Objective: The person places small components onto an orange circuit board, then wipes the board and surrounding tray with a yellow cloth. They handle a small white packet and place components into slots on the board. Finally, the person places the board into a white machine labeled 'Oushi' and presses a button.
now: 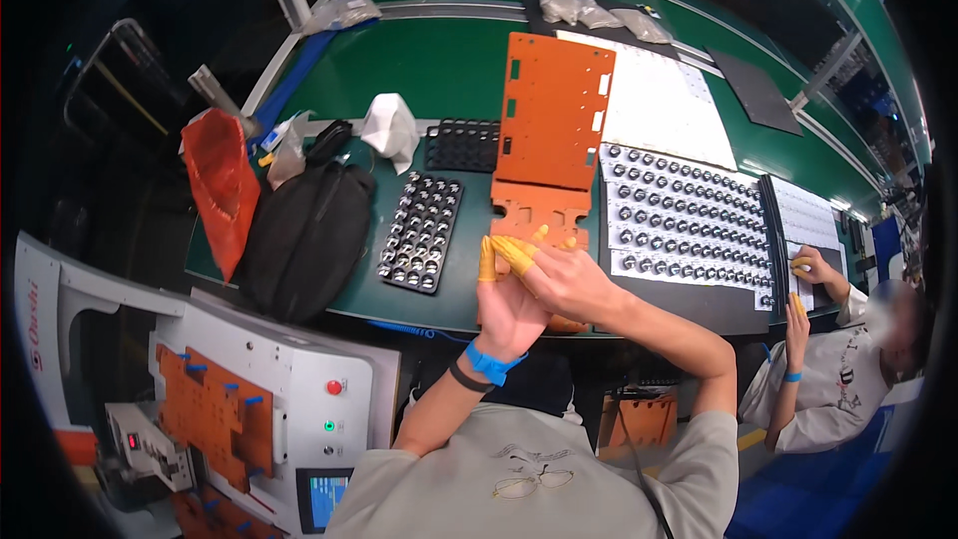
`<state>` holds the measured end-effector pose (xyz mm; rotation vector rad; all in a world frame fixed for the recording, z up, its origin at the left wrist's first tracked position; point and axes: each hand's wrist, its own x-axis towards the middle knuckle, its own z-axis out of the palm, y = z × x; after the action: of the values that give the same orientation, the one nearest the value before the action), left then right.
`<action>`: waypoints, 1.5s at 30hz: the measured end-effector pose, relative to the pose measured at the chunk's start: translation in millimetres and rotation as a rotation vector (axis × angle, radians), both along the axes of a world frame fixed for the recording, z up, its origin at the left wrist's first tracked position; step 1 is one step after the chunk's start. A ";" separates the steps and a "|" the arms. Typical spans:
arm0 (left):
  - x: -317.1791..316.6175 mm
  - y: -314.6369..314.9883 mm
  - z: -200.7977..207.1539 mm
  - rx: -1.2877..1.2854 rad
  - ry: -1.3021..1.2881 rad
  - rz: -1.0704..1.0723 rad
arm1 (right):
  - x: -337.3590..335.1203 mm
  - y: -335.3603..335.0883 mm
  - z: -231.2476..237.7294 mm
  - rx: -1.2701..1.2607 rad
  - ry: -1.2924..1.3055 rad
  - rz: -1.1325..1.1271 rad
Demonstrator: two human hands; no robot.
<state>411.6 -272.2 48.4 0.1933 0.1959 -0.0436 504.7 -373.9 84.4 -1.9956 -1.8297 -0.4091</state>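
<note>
The left hand [514, 307], palm turned up, and the right hand [571, 281], bent over from the other side, bring their fingertips together; whether a tiny part is pinched between them, I cannot tell. Thin, wrinkled yellow finger cots [486, 262] sheath several tips, and a blue wristband [491, 363] circles the left wrist. Just beyond the fingers, and partly hidden by them, an orange notched plate [534, 202] with rounded cut-outs rests on the smooth green tabletop [461, 294]. To its left is a black tray [421, 235] of round pockets holding shiny metallic pieces; to its right, a white board [689, 225] carries rows of squat, dark cylindrical parts. A soft black bag [309, 240] slumps beside a creased, reddish-orange pouch [222, 195]. Beyond the notched plate extends a flat orange slotted panel [559, 110] with rectangular openings. Farthest, crinkled translucent plastic bags [599, 15] lie across the table.
</note>
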 end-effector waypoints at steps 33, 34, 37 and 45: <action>-126.9 70.7 -36.2 0.155 0.122 0.247 | -20.5 195.7 -65.2 -0.084 0.113 0.359; -126.9 72.0 -38.6 0.193 0.085 0.197 | -20.1 195.1 -63.1 -0.033 0.134 0.360; -124.2 72.4 -37.2 0.098 0.010 0.144 | -21.0 183.7 -43.3 -0.046 0.354 0.316; -105.2 70.9 -14.7 0.161 0.027 0.157 | -25.6 86.8 10.0 0.143 0.932 0.140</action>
<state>306.3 -201.3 33.7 0.3371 0.2408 0.1258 479.1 -287.1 94.4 -1.5324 -1.2648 0.3794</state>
